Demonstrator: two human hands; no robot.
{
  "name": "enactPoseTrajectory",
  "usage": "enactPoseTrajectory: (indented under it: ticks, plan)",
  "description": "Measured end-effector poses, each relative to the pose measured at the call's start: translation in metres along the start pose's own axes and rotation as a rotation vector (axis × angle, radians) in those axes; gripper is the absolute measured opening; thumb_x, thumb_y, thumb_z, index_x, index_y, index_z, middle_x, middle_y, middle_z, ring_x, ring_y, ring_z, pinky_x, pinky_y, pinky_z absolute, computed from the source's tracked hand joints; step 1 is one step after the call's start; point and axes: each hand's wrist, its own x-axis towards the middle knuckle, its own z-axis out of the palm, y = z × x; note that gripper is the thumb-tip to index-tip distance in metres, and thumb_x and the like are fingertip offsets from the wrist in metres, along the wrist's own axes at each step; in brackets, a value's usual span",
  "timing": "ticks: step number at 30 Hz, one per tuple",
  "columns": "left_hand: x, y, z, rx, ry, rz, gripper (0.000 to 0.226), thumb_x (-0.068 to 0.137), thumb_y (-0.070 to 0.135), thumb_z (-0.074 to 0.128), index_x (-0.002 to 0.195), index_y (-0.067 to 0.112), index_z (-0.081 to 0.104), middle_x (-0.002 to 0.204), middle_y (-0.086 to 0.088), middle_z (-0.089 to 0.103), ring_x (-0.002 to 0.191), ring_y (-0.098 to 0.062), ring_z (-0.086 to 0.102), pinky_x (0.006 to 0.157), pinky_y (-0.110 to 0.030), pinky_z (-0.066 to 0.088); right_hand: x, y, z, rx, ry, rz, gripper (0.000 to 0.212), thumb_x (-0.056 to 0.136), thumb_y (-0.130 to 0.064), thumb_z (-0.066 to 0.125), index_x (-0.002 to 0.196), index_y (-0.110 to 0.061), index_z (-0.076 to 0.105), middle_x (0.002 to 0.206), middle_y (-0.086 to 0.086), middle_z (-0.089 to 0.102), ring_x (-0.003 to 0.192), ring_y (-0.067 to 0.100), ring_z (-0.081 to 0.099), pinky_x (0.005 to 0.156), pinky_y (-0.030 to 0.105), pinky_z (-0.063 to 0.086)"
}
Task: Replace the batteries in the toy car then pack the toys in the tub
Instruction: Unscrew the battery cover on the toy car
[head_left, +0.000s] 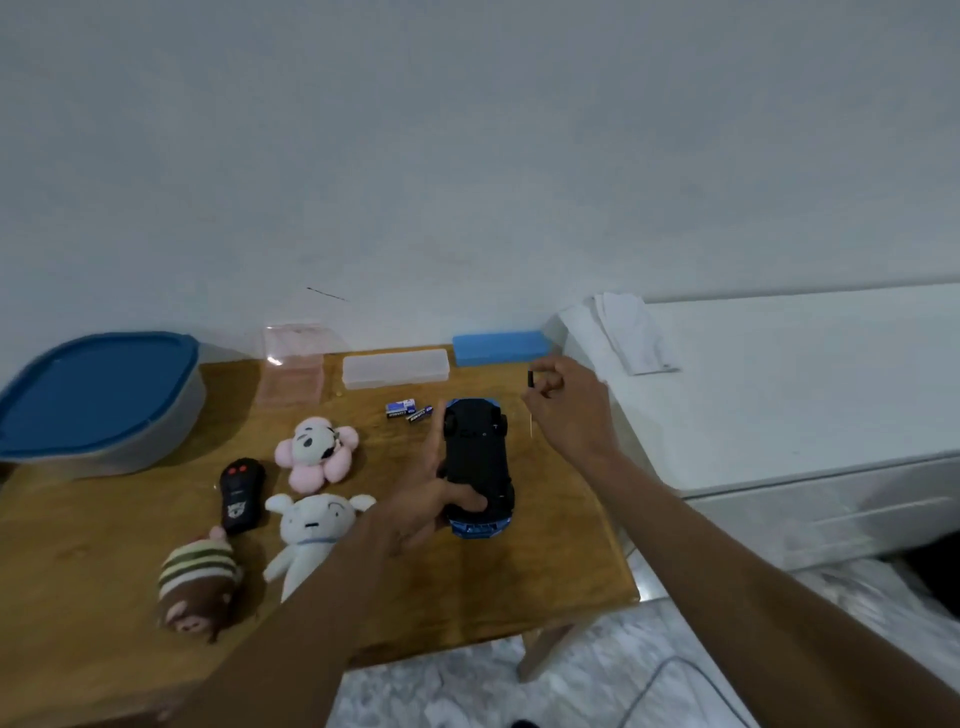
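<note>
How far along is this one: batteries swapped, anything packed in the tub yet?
Done: little; the toy car lies underside up on the table. In hand: the left hand holds the car, the right hand pinches a small dark item I cannot identify. Left: loose batteries lie beside the car, the pink plush, white plush, striped plush and remote sit on the table, and the tub has its lid on.

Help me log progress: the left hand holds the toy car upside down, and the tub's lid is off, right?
No. The head view shows the blue lid on the tub; the left hand does hold the toy car upside down.
</note>
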Motion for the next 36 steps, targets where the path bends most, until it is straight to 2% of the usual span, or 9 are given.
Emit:
enactPoseTrajectory:
  ticks: [3,4,7,11,17,22,28,36]
  plan:
    - [0.002,-0.02,0.007,-0.003,-0.004,-0.044,0.125,0.071,-0.027,0.059,0.146,0.058,0.006,0.144,-0.003,0.046,0.123,-0.03,0.052,0.092,-0.047,0.05,-0.013,0.033,-0.001,-0.054,-0.069,0.105,0.024,0.085,-0.016,0.068,0.109,-0.015,0.063,0.083,-0.001,0.065,0.076,0.007,0.059,0.055,0.004,0.039]
    - [0.002,-0.026,0.009,-0.008,0.002,-0.062,0.125,0.071,-0.027,0.059,0.146,0.058,0.006,0.144,-0.002,0.045,0.124,-0.029,0.052,0.094,-0.046,0.049,-0.018,0.043,-0.001,-0.077,-0.091,0.136,0.023,0.085,-0.017,0.069,0.107,-0.014,0.063,0.081,-0.003,0.063,0.076,0.007,0.058,0.058,0.006,0.039]
    - [0.003,-0.043,0.016,-0.024,0.01,-0.102,0.125,0.07,-0.027,0.06,0.145,0.058,0.006,0.144,-0.001,0.045,0.123,-0.027,0.052,0.094,-0.044,0.049,-0.032,0.071,0.0,-0.143,-0.153,0.24,0.023,0.084,-0.017,0.071,0.105,-0.011,0.064,0.076,-0.006,0.058,0.08,0.011,0.06,0.073,0.021,0.048]
    - [0.005,-0.058,0.024,-0.062,0.011,-0.147,0.123,0.072,-0.027,0.057,0.143,0.06,0.009,0.143,0.003,0.045,0.123,-0.025,0.052,0.088,-0.039,0.051,-0.048,0.106,0.001,-0.242,-0.211,0.316,0.022,0.082,-0.016,0.071,0.103,-0.011,0.069,0.087,0.001,0.066,0.081,0.012,0.062,0.075,0.023,0.05]
    - [0.012,-0.068,0.036,-0.084,-0.01,-0.162,0.124,0.072,-0.026,0.059,0.143,0.061,0.008,0.146,0.001,0.045,0.124,-0.027,0.053,0.091,-0.042,0.051,-0.063,0.139,0.003,-0.267,-0.253,0.398,0.018,0.08,-0.013,0.072,0.098,-0.011,0.068,0.096,0.008,0.069,0.092,0.023,0.065,0.086,0.032,0.053]
    - [0.015,-0.075,0.044,-0.099,0.002,-0.182,0.126,0.07,-0.029,0.057,0.144,0.061,0.009,0.146,0.002,0.045,0.122,-0.026,0.055,0.088,-0.041,0.052,-0.07,0.153,0.006,-0.355,-0.315,0.379,0.015,0.081,-0.009,0.064,0.095,-0.009,0.069,0.092,0.006,0.069,0.088,0.022,0.064,0.08,0.034,0.055]
    - [0.015,-0.074,0.046,-0.079,0.011,-0.19,0.125,0.072,-0.028,0.057,0.143,0.062,0.007,0.14,0.0,0.051,0.12,-0.026,0.057,0.086,-0.04,0.054,-0.073,0.162,0.008,-0.373,-0.324,0.378,0.018,0.082,-0.01,0.061,0.098,-0.01,0.069,0.092,0.007,0.069,0.088,0.024,0.064,0.076,0.029,0.052]
    - [0.011,-0.073,0.043,-0.091,0.015,-0.184,0.125,0.072,-0.028,0.058,0.143,0.062,0.008,0.141,-0.002,0.05,0.121,-0.026,0.058,0.086,-0.04,0.055,-0.072,0.165,0.007,-0.353,-0.32,0.385,0.018,0.081,-0.017,0.067,0.098,-0.013,0.069,0.094,0.005,0.07,0.089,0.022,0.064,0.081,0.032,0.054]
